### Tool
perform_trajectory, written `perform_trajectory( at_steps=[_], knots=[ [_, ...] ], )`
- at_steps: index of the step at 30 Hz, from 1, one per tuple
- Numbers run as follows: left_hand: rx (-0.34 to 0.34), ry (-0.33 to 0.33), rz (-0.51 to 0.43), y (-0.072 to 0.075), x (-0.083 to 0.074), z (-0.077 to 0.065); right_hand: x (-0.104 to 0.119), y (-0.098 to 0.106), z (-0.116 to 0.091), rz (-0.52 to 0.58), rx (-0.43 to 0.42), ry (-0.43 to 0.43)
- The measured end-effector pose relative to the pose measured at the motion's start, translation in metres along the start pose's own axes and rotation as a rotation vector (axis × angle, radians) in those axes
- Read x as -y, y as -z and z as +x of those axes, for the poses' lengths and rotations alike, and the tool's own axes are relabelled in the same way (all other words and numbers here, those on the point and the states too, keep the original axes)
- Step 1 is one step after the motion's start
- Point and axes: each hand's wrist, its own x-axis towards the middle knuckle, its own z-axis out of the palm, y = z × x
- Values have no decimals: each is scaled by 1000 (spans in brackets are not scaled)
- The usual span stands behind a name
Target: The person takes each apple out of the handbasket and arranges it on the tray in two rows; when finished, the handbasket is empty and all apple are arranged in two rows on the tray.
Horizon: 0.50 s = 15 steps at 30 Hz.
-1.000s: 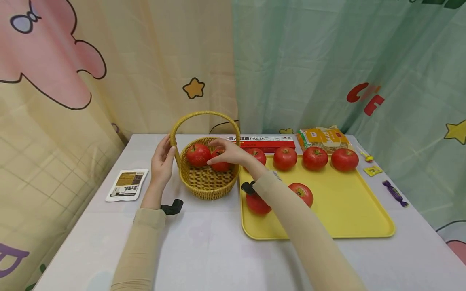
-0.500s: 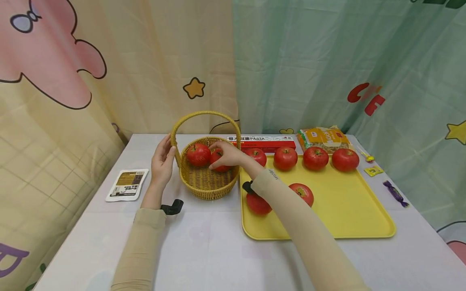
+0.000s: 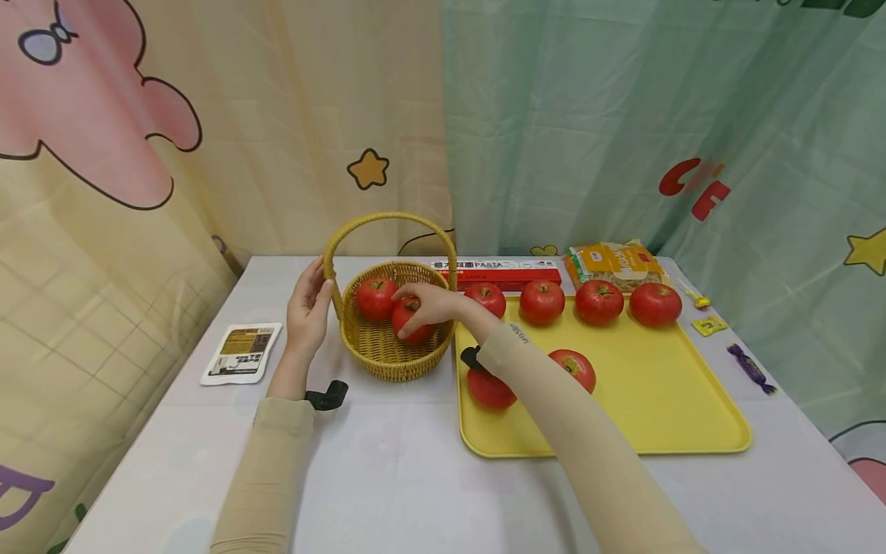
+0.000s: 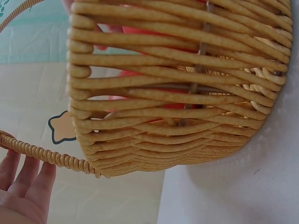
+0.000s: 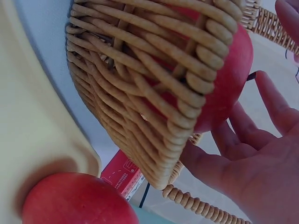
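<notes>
A yellow wicker basket point(image 3: 391, 362) with a tall arched handle stands left of the tray and holds two tomatoes. The left hand point(image 3: 308, 314) rests against the left foot of the handle; in the left wrist view its straight fingers point(image 4: 35, 182) touch the handle point(image 4: 51, 156), their tips hidden behind it. Inside the basket, the right hand point(image 3: 432, 302) grips the right-hand tomato point(image 3: 408, 315), thumb on the near side and fingers over the top. The other tomato point(image 3: 376, 298) lies just left of it. In the right wrist view the basket wall partly hides a tomato point(image 5: 233, 79).
A yellow tray point(image 3: 664, 400) bears several more tomatoes point(image 3: 598, 302), some beneath the right forearm. Behind it lie a red pasta box point(image 3: 512, 275) and an orange food bag point(image 3: 616, 263). Candies point(image 3: 751, 369) lie along the right; a white packet point(image 3: 242, 354) is at left.
The right hand has lowered and closed its thumb and fingers on the right-hand tomato, which has shifted slightly nearer and left. The left hand has stayed at the basket handle.
</notes>
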Motion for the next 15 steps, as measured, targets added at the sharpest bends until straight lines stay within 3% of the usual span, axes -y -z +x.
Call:
perform_trajectory(
  at_steps=[15],
  knots=[
    [-8, 11, 0, 0, 1, 0, 3, -1, -3, -31, 109, -2]
  ],
)
